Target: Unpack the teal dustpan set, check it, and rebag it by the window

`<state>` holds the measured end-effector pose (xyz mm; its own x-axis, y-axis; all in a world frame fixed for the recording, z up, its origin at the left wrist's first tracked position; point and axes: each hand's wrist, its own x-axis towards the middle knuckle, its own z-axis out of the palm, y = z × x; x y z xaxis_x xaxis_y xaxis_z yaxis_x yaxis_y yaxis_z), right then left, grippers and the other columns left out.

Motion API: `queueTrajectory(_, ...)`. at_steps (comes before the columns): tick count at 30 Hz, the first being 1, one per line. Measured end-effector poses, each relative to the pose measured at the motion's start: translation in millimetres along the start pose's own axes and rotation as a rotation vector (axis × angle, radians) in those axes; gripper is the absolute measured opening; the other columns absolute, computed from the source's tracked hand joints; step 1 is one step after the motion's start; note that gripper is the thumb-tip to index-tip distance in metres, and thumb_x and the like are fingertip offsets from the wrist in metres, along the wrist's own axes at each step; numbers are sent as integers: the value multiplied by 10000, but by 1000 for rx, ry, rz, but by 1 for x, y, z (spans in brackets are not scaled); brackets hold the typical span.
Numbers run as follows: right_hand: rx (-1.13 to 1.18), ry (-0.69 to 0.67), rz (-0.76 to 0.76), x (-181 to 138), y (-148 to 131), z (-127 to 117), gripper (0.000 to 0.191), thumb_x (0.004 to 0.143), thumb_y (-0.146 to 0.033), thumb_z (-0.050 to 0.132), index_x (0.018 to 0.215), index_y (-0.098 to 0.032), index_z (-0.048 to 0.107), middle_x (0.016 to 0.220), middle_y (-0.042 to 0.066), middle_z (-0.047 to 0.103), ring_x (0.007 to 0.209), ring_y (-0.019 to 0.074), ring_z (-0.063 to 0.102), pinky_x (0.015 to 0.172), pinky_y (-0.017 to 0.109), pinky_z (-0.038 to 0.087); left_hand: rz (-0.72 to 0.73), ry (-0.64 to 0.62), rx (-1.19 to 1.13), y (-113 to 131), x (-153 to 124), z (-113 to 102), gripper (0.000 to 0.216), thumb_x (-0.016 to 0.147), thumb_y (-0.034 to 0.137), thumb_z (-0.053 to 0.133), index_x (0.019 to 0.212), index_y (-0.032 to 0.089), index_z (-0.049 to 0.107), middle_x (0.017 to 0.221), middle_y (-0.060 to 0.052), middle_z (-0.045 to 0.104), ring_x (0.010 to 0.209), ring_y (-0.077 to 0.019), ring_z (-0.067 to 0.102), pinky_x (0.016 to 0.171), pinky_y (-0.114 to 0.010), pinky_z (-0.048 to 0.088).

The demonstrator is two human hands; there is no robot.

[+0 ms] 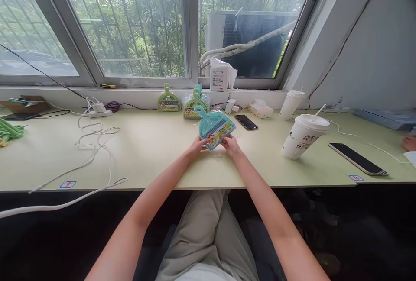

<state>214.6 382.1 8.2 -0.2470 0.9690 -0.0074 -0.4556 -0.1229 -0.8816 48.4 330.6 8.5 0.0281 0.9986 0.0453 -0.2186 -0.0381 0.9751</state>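
Observation:
A teal mini dustpan and brush set (212, 126), in clear wrap with a printed label, is tilted above the table in front of me. My left hand (196, 146) grips its lower left edge, the fingers partly hidden behind it. At the lower right corner my right hand (230, 144) pinches it between thumb and fingers. Behind it, near the window wall, stands a wrapped stack of green and teal dustpan sets (194, 104). A single green dustpan set (168, 100) leans to the left of that stack.
Right of my hands are a black phone (246, 122), a tissue pack (260, 108), two white lidded cups (304, 136) with straws and a larger phone (357, 159). White cables (94, 142) sprawl on the left from a power strip (99, 110). Another person's hand (409, 142) shows far right.

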Motion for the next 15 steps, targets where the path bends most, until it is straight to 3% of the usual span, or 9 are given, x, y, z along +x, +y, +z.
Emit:
queueTrajectory(4, -28, -136, 88, 1, -8, -6, 210, 790, -288, 657, 966, -179, 620, 993, 70, 712, 890, 186, 694, 851, 340, 581, -20, 97, -136, 4, 6, -5, 506, 686, 198, 640, 1178, 193, 522, 1051, -81, 675, 853, -223, 663, 783, -404, 547)
queueTrajectory(6, -104, -92, 122, 3, -13, -12, 191, 821, -303, 619, 945, -159, 632, 979, 102, 714, 870, 197, 701, 810, 337, 587, -29, 173, -252, 8, 8, -15, 517, 696, 171, 582, 1206, 171, 496, 1008, -83, 681, 819, -209, 664, 742, -378, 563)
queueTrajectory(7, -166, -7, 114, 4, -15, -16, 169, 826, -282, 601, 928, -152, 637, 974, 113, 713, 855, 200, 703, 798, 341, 587, -45, 212, -293, 11, 9, -21, 505, 705, 166, 558, 1206, 154, 494, 978, -86, 684, 799, -201, 662, 717, -354, 568)
queueTrajectory(9, -340, 206, 5, 6, -18, -24, 167, 806, -205, 582, 953, -165, 649, 1054, 111, 695, 902, 200, 691, 828, 358, 574, -88, 250, -332, 15, 10, -35, 477, 720, 164, 530, 1194, 123, 505, 933, -95, 687, 772, -192, 662, 675, -313, 569)
queueTrajectory(11, -531, 308, -197, 6, -19, -28, 346, 742, -133, 600, 1072, -228, 646, 1246, 69, 615, 1095, 207, 616, 920, 380, 530, -109, 211, -340, 19, 9, -46, 474, 719, 155, 520, 1191, 106, 514, 948, -113, 688, 791, -200, 670, 660, -294, 569)
queueTrajectory(13, -663, 199, -394, 4, -18, -28, 553, 668, -101, 650, 1178, -313, 614, 1391, 7, 500, 1278, 215, 467, 997, 393, 469, -110, 120, -331, 21, 8, -53, 493, 709, 140, 512, 1201, 100, 514, 1011, -137, 684, 840, -217, 675, 647, -288, 568)
queueTrajectory(15, -703, 23, -510, 3, -16, -25, 632, 634, -119, 703, 1210, -358, 599, 1429, -18, 454, 1333, 222, 390, 1017, 403, 434, -113, 21, -302, 22, 7, -55, 507, 701, 130, 503, 1207, 100, 516, 1059, -151, 676, 861, -230, 677, 610, -280, 561)
